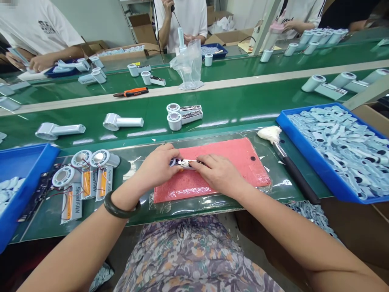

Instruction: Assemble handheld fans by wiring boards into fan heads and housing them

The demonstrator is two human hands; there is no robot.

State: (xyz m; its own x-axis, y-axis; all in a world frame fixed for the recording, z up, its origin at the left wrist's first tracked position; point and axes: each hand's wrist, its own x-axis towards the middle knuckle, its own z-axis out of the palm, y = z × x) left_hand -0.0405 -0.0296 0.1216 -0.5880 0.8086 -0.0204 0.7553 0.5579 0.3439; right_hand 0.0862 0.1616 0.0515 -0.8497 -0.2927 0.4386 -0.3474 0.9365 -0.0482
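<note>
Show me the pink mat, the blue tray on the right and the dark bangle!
Pink mat (240, 148): head view, on its bare upper part.
Blue tray (304, 144): head view, on its long near rim.
Dark bangle (120, 213): head view, on its front curve at the left wrist.

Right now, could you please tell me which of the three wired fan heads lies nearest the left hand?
The rightmost fan head lies nearest the left hand; the middle one and the leftmost sit farther left.
</note>
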